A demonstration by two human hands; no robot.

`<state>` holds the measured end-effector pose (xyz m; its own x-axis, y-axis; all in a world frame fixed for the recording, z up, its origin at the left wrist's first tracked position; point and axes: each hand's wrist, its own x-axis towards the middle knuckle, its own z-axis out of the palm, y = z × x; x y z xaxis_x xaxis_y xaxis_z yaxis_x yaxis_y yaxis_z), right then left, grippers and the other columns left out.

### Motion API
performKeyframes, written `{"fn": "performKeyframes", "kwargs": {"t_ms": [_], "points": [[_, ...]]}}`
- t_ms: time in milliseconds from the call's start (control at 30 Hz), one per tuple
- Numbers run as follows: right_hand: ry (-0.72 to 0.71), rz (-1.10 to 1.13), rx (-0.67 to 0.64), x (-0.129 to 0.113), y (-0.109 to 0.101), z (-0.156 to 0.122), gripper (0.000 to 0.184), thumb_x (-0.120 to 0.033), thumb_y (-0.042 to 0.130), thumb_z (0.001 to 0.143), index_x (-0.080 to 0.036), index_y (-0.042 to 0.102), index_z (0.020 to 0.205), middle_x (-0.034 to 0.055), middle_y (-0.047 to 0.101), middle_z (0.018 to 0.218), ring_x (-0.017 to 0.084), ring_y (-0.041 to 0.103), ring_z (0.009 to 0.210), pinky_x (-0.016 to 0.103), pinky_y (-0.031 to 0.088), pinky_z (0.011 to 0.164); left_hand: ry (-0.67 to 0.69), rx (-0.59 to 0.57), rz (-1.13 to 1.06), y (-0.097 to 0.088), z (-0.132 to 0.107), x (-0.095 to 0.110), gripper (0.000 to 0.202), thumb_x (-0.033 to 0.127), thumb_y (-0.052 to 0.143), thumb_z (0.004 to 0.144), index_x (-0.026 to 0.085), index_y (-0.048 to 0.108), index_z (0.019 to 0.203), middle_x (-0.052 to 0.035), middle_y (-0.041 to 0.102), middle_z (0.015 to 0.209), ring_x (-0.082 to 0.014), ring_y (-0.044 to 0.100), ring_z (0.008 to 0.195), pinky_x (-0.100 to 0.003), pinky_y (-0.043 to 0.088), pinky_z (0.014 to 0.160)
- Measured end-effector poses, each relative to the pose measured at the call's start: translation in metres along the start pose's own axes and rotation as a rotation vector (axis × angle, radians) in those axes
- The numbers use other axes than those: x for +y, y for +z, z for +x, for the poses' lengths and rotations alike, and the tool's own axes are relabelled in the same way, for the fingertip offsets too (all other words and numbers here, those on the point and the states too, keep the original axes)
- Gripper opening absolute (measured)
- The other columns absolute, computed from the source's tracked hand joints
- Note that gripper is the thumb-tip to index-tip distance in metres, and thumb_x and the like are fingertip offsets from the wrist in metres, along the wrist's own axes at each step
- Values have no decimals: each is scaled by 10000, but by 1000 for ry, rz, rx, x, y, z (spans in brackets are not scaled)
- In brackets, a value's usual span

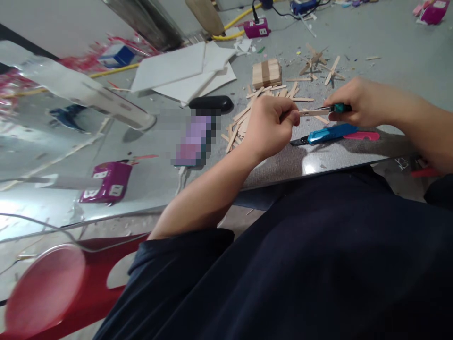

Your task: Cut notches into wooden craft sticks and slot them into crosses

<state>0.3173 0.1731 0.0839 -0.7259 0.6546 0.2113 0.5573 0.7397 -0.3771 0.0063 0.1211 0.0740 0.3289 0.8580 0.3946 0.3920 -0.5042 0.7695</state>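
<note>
My left hand [271, 125] is closed, pinching one end of a flat wooden craft stick [314, 113] held level above the table's front edge. A small dark spot shows on the stick near my fingertips. My right hand [361, 101] is closed around a small tool with a green and black handle [340, 108]; its thin metal end points left along the stick, and its exact kind is unclear. Just below lie a blue utility knife [331, 134] with a black tip and a pink strip-like object [366, 136]. Loose craft sticks [244, 113] are heaped behind my left hand.
A banded bundle of sticks [266, 73] and joined sticks [314, 61] lie farther back. Left of my hands are a phone [194, 139] with a cable, a black case [211, 103] and white boards [170, 66]. Purple sockets [108, 182] and a red stool [46, 288] stand further left.
</note>
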Motion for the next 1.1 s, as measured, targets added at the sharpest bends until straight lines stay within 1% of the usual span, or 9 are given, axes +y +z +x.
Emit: {"fn": "performKeyframes", "kwargs": {"t_ms": [100,200,400,533,633,733,833,967,1100], "points": [[13,-108,-85,-17,-7,3,152,-393,723,1057,-274,764,973,22,685,797,216,558,737,445,412,751,26,34,7,-1,2,2,236,165,770,890,264,714,683,21,410,576,-189,425,639,-397,431,693],[48,-81,-69,-31,-11,3,172,-402,682,1038,-270,700,929,12,583,751,204,505,703,443,399,735,52,35,-72,-3,7,4,228,230,784,893,257,726,674,2,469,600,-180,447,641,-396,448,689],[-61,-11,-7,-34,-11,0,258,-516,645,1067,-279,745,1057,8,629,800,197,534,710,415,469,735,-31,-99,-394,-4,9,4,431,577,899,904,245,702,711,12,483,569,-128,405,519,-332,355,511],[-141,-37,3,-30,-8,-1,296,-557,645,1094,-292,770,1137,30,682,861,216,600,735,418,519,765,-70,-177,-513,2,3,8,619,784,981,815,248,682,735,7,559,623,-148,566,524,-352,481,527],[-142,-57,-11,-31,-9,-2,377,-612,614,1129,-293,795,1215,66,760,960,242,677,829,429,565,842,-64,-199,-597,9,2,15,735,869,997,740,255,596,698,29,481,611,-156,575,529,-367,500,546],[-149,-50,8,-32,-10,-3,482,-665,563,1161,-260,799,1273,86,803,1027,240,712,909,420,575,888,-76,-260,-703,12,2,25,850,881,996,687,253,426,633,50,343,598,-113,431,509,-342,422,549],[-127,-48,93,-30,-9,-2,458,-659,573,1159,-268,785,1267,64,809,1033,239,725,927,426,582,903,-146,-297,-762,8,1,33,893,902,897,743,269,269,684,61,252,614,-104,325,517,-362,422,552],[0,-79,124,-18,-6,5,288,-513,652,1097,-292,788,1224,84,829,1074,293,748,985,478,591,930,-233,-350,-758,0,-4,38,829,921,743,820,290,212,742,68,188,612,-130,305,511,-405,457,554],[147,-209,29,10,2,14,354,-505,710,1032,-272,789,1287,151,839,1316,388,751,1204,537,585,964,-296,-421,-825,-1,-8,40,809,824,795,802,294,188,728,84,136,587,-121,227,505,-389,391,546]]}}
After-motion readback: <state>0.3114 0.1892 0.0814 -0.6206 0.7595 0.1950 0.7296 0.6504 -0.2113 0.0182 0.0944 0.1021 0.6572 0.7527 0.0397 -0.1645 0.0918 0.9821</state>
